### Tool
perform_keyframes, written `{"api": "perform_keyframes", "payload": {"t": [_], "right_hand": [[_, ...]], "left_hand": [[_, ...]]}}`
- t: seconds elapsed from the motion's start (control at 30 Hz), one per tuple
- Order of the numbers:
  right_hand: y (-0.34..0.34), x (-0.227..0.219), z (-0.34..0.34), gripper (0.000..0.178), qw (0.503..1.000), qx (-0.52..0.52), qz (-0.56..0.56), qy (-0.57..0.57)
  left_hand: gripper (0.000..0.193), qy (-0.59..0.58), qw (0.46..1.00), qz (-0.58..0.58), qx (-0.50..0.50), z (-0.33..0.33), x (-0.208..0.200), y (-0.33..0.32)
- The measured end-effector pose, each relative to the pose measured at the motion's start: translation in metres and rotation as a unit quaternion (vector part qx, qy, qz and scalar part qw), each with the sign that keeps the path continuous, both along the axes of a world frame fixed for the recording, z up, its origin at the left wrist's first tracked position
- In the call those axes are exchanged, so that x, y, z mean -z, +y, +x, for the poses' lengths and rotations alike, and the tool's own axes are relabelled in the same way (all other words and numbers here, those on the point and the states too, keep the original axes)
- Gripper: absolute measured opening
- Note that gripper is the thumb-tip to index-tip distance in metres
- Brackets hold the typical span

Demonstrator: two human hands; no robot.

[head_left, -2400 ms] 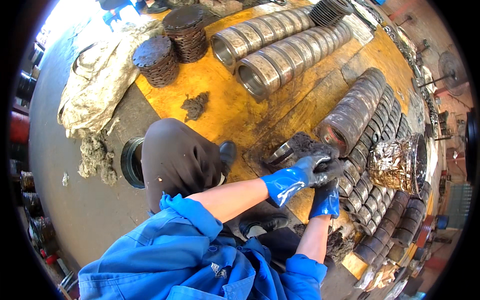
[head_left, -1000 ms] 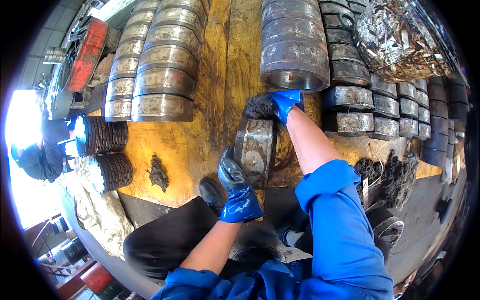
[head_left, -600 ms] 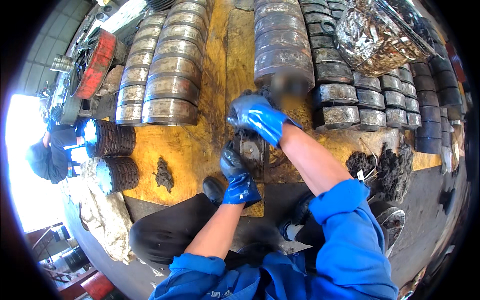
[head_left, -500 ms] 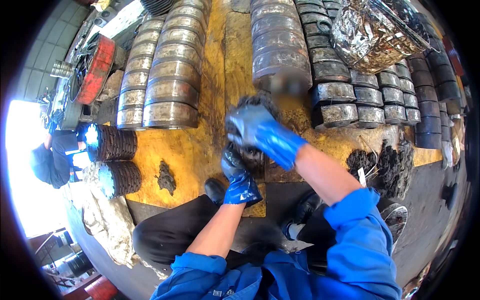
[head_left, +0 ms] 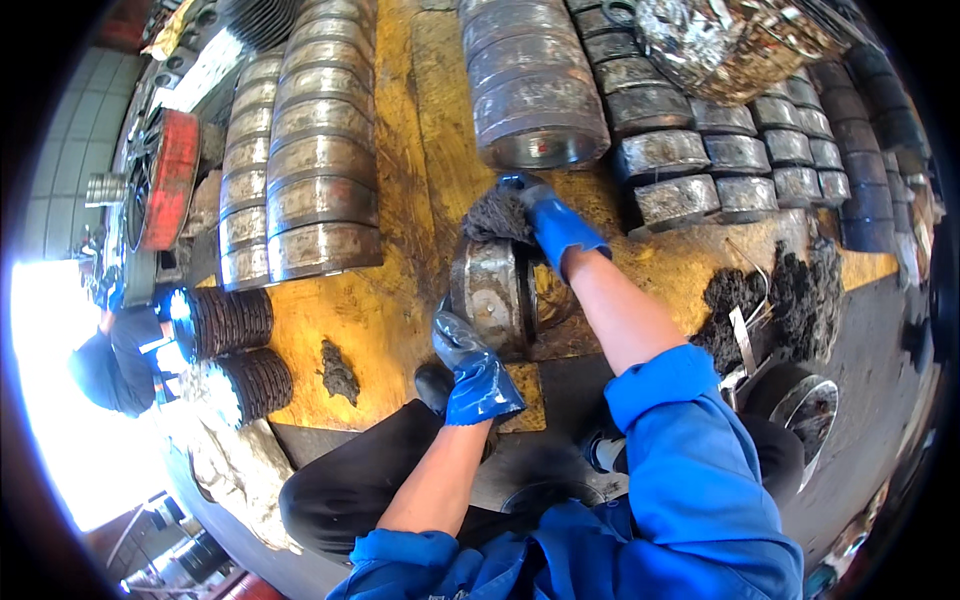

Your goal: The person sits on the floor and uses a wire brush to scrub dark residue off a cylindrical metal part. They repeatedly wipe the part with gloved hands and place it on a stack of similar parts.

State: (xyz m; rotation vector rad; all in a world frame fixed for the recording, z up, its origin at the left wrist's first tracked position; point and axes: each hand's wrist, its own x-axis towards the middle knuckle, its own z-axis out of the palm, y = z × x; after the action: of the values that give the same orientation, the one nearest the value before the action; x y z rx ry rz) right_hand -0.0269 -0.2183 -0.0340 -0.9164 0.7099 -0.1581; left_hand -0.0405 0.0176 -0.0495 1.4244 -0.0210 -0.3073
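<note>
On the yellow bench (head_left: pixel 400 270) a metal ring (head_left: pixel 492 295) stands on edge; the left hand (head_left: pixel 470 365) (blue-gloved) grips its lower rim, and the right hand (head_left: pixel 555 225) presses a clenched dark rag (head_left: pixel 497 215) onto its top.

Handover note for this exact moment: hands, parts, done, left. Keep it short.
Left hand, blue glove: steadies the greasy metal bearing ring, standing on edge on the yellow-stained bench.
Right hand, blue glove: presses a dark grimy rag onto the ring's top.
Done: cannot tell how much of it is wiped.
Left: ring not yet set among the rows of steel rings.
</note>
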Motion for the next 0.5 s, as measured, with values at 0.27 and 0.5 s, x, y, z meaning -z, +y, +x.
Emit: {"api": "perform_keyframes", "payload": {"t": [0.27,0.5], "right_hand": [[0.041,-0.033,-0.057,0.084,0.938,-0.034,-0.327,0.112],[0.054,0.030,-0.052,0.054,0.950,0.213,-0.225,0.029]], "left_hand": [[0.054,0.133,0.983,-0.116,0.058,0.017,0.010,0.010],[0.064,0.068,0.993,-0.049,0.084,-0.005,-0.024,-0.015]]}}
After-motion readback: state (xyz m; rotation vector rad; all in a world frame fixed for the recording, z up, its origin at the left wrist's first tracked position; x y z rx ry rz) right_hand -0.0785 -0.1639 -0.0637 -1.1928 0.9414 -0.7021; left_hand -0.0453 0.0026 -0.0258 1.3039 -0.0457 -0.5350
